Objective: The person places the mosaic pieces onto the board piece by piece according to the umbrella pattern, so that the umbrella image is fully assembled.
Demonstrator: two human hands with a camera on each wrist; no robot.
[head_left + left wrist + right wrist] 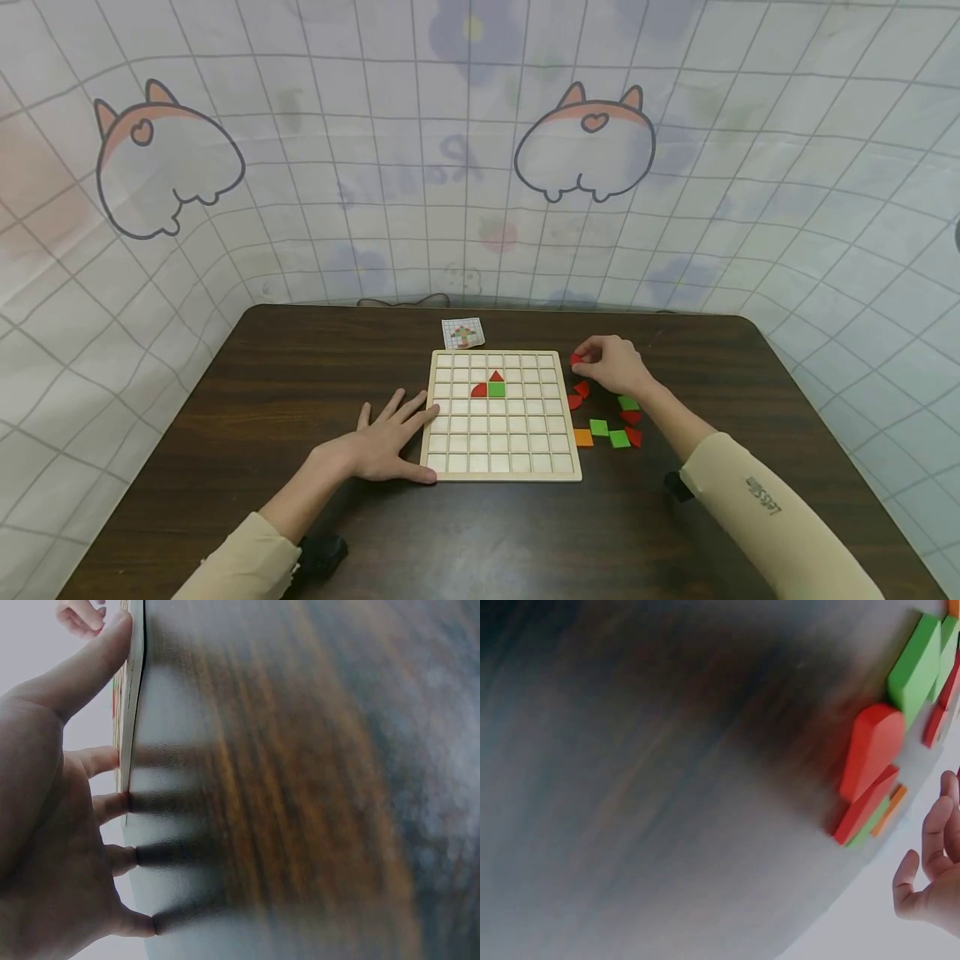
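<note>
A pale wooden grid board (457,443) lies on the dark table. On its upper middle sit a green square (497,389), a red triangle (496,377) just above it and a red quarter-circle (480,390) at its left. My left hand (384,446) rests with spread fingers against the board's left edge; in the left wrist view its thumb (94,667) touches that edge. Beyond the board's upper right side, my right hand (617,365) pinches a red piece (576,359) between thumb and fingertips. The piece's exact shape is partly hidden by the fingers.
Right of the board lie several loose pieces: an orange one (583,437), green squares (598,427), and red ones (633,437), some touching. A small printed pattern card (462,333) lies behind the board. Gridded cloth (480,250) hangs around the table's back and sides.
</note>
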